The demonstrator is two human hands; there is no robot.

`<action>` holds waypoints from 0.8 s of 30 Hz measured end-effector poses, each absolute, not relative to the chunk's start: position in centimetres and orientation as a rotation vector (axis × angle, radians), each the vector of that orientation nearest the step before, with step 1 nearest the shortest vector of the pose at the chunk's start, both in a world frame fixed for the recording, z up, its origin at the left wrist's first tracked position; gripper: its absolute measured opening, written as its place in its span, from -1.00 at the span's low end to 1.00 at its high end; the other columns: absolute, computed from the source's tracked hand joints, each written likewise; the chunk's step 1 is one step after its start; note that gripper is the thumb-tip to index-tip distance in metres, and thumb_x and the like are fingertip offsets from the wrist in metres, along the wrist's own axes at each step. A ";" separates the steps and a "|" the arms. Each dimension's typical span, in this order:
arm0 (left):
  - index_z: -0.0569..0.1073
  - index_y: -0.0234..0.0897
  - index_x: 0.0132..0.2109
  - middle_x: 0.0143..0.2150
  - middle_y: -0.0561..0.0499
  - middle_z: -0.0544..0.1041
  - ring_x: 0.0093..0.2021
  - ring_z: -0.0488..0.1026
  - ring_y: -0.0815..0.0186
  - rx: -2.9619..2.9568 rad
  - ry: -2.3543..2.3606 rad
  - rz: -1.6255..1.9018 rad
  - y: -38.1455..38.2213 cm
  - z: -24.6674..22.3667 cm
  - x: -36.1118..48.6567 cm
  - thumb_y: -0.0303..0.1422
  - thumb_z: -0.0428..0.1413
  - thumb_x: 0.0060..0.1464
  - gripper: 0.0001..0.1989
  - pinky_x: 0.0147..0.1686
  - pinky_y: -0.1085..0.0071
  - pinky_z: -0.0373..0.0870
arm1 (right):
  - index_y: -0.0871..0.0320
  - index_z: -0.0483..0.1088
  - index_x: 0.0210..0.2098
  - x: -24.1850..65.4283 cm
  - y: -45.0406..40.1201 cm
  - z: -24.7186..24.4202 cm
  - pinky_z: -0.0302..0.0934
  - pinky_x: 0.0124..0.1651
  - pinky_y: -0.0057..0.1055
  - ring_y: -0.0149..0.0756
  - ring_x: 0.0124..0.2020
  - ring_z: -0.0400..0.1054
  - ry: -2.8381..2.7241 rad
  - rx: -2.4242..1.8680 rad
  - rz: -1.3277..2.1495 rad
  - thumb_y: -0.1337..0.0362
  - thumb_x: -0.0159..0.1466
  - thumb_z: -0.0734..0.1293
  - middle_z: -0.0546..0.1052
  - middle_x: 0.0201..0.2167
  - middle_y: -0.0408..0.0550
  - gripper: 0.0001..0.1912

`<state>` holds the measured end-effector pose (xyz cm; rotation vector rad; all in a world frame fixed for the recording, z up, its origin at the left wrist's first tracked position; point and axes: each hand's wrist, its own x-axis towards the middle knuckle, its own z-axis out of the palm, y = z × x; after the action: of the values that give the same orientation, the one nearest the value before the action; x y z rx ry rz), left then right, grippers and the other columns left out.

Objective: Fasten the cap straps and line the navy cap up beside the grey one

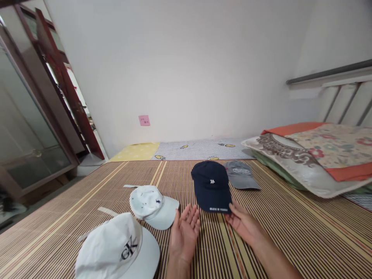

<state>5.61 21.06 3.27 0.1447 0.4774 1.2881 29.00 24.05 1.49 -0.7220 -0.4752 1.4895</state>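
Observation:
A navy baseball cap with a small white emblem on its front is pinched at the right corner of its brim by my right hand. White lettering runs along the brim's edge. To the left of that cap, my left hand is held palm up, fingers spread, with nothing in it. Just left of this hand lies a pale blue baseball cap with a small dark logo. Nearer to me is a white baseball cap with black letters. Partly hidden behind the navy cap, a grey baseball cap rests on the mat.
The caps are on a striped bamboo mat. Folded bedding and a floral cushion are piled at the right. A checked cloth lies along the wall. At the left stands a glass-fronted cabinet near an open door.

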 end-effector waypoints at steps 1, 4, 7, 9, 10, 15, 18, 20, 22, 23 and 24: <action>0.28 -0.31 0.39 0.24 -0.29 0.54 0.10 0.59 0.16 0.140 0.505 1.287 21.1 3.3 5.6 -0.20 0.03 0.38 -0.47 -0.03 0.32 0.54 | 0.11 0.61 -0.12 29.6 25.9 1.8 0.46 -0.33 -0.44 -0.30 -0.34 0.54 -0.477 -0.723 1.472 0.44 0.04 0.64 0.71 -0.21 -0.06 -0.59; 0.32 -0.30 0.35 0.23 -0.28 0.54 0.08 0.60 0.15 0.149 0.570 1.279 21.2 3.2 5.6 -0.23 0.10 0.34 -0.49 -0.05 0.32 0.53 | 0.10 0.59 -0.19 31.3 31.4 2.5 0.41 -0.35 -0.50 -0.38 -0.39 0.49 -0.479 -0.720 1.417 0.51 0.05 0.61 0.69 -0.27 -0.13 -0.64; 0.35 -0.35 0.30 0.12 -0.27 0.60 -0.03 0.63 0.17 0.133 0.589 1.268 21.2 3.3 5.8 -0.26 0.11 0.34 -0.53 -0.12 0.34 0.52 | 0.13 0.55 -0.24 32.5 35.9 2.8 0.39 -0.38 -0.50 -0.41 -0.43 0.46 -0.455 -0.747 1.377 0.52 0.14 0.56 0.65 -0.32 -0.16 -0.74; 0.39 -0.41 0.23 -0.01 -0.25 0.64 -0.12 0.64 0.19 0.111 0.596 1.270 21.1 3.5 6.1 -0.28 0.08 0.36 -0.60 -0.18 0.36 0.50 | 0.19 0.52 -0.22 32.9 37.9 2.3 0.40 -0.39 -0.49 -0.42 -0.43 0.45 -0.429 -0.778 1.370 0.47 0.28 0.48 0.61 -0.31 -0.17 -0.88; 0.42 -0.42 0.18 -0.07 -0.23 0.65 -0.16 0.64 0.20 0.100 0.600 1.275 21.0 3.6 6.2 -0.29 0.07 0.37 -0.64 -0.21 0.37 0.49 | 0.21 0.50 -0.21 33.1 38.6 1.9 0.40 -0.39 -0.48 -0.42 -0.43 0.45 -0.415 -0.798 1.370 0.43 0.34 0.45 0.59 -0.30 -0.17 -0.94; 0.50 -0.41 -0.04 -0.26 -0.14 0.65 -0.32 0.62 0.27 0.091 0.619 1.275 20.8 4.2 6.7 -0.32 0.02 0.40 -0.76 -0.31 0.42 0.44 | 0.21 0.48 -0.14 33.3 39.4 -1.0 0.44 -0.36 -0.44 -0.40 -0.39 0.47 -0.360 -0.911 1.378 0.31 0.42 0.40 0.56 -0.26 -0.15 -0.92; 0.51 -0.39 -0.07 -0.29 -0.11 0.65 -0.34 0.61 0.30 0.104 0.623 1.272 20.9 4.3 6.8 -0.32 0.01 0.40 -0.75 -0.35 0.45 0.43 | 0.21 0.48 -0.15 33.6 38.5 -2.2 0.46 -0.37 -0.45 -0.40 -0.38 0.48 -0.367 -0.959 1.385 0.35 0.41 0.40 0.57 -0.26 -0.15 -0.95; 0.52 -0.38 -0.08 -0.30 -0.10 0.65 -0.36 0.61 0.31 0.105 0.627 1.261 20.9 4.3 6.8 -0.32 -0.01 0.41 -0.74 -0.38 0.46 0.42 | 0.21 0.48 -0.14 33.8 37.8 -2.5 0.47 -0.37 -0.45 -0.39 -0.37 0.50 -0.387 -0.980 1.384 0.38 0.40 0.41 0.58 -0.25 -0.14 -0.95; 0.51 -0.37 -0.09 -0.31 -0.09 0.64 -0.38 0.60 0.33 0.100 0.641 1.253 20.9 4.3 6.7 -0.33 -0.02 0.41 -0.74 -0.40 0.47 0.41 | 0.22 0.48 -0.11 33.9 37.2 -2.6 0.48 -0.38 -0.46 -0.37 -0.37 0.53 -0.403 -1.000 1.373 0.42 0.39 0.42 0.59 -0.25 -0.14 -0.91; 0.51 -0.38 -0.10 -0.32 -0.08 0.64 -0.39 0.60 0.33 0.097 0.649 1.252 20.9 4.3 6.7 -0.34 -0.02 0.41 -0.75 -0.40 0.48 0.41 | 0.22 0.48 -0.09 33.9 37.0 -2.6 0.48 -0.38 -0.47 -0.37 -0.36 0.54 -0.409 -1.009 1.365 0.45 0.38 0.41 0.60 -0.26 -0.14 -0.88; 0.51 -0.38 -0.11 -0.33 -0.08 0.64 -0.40 0.60 0.34 0.095 0.657 1.254 20.9 4.3 6.7 -0.35 -0.02 0.41 -0.75 -0.41 0.48 0.41 | 0.22 0.48 -0.07 33.9 36.9 -2.6 0.49 -0.38 -0.48 -0.36 -0.37 0.55 -0.413 -1.017 1.355 0.47 0.38 0.41 0.60 -0.27 -0.15 -0.85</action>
<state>6.67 20.94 4.33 0.0947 0.6569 1.2543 33.87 36.89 -2.63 -1.0165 -0.4126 1.3553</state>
